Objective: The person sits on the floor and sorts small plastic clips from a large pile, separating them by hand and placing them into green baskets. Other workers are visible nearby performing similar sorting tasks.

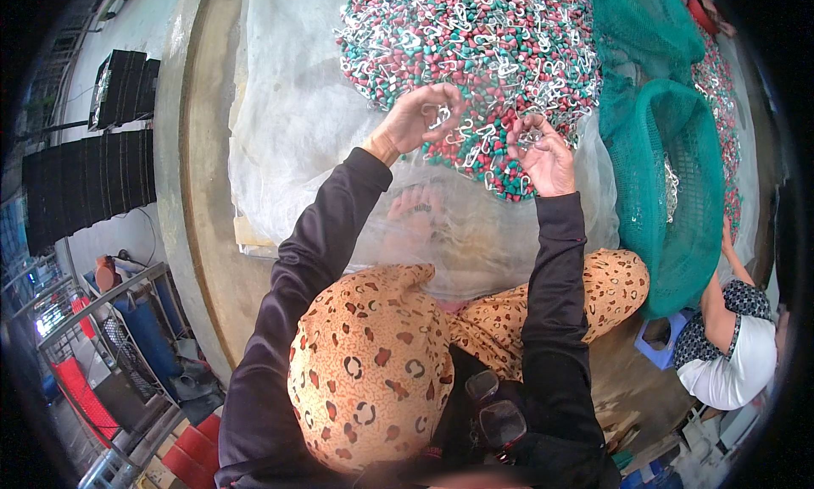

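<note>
A wide pile of small red and green pieces mixed with white hook-shaped pieces lies in front of me on a pale, see-through sheet. Over the pile's near left edge, my left hand is curled around a few white hooks. To its right, my right hand has its fingers bent together above the near edge of the pile. A whitish hook shows at those fingertips, though its outline is partly hidden. The two hands are apart.
A green mesh-lined basket with white hooks inside stands to my right. Beyond it, a co-worker sits on a blue stool near another pile. A concrete ledge runs along the left, and my patterned knee is close below.
</note>
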A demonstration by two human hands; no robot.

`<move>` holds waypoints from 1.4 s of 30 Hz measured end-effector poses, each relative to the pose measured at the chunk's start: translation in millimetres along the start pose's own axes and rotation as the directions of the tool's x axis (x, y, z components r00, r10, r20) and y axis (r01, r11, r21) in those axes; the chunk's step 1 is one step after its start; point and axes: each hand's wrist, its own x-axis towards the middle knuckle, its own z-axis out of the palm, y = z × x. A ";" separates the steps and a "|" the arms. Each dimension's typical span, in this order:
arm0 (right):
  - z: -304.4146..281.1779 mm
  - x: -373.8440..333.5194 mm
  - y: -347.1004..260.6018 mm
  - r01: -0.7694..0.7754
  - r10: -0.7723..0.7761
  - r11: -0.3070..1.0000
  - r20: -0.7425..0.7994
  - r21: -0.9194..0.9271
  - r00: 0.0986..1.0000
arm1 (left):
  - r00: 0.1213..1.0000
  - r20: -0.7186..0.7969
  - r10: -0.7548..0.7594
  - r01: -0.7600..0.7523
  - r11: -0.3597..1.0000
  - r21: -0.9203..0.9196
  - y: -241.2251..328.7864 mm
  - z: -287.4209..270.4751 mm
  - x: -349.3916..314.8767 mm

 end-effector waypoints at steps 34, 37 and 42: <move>-25.8 0.7 19.8 -0.126 0.115 0.992 -0.252 -0.028 0.961 | 0.960 0.278 -0.026 -0.271 -0.328 0.905 -58.4 -11.1 6.8; -24.3 2.6 38.6 -0.257 -0.124 0.594 -0.403 -0.762 0.907 | 0.971 0.241 -0.006 -0.202 -0.563 0.801 -69.8 -18.2 7.3; -17.3 5.1 70.6 -0.275 -0.229 -0.225 -0.224 -0.935 0.947 | 0.941 0.158 0.300 -0.059 -0.313 0.948 -27.8 -10.9 15.7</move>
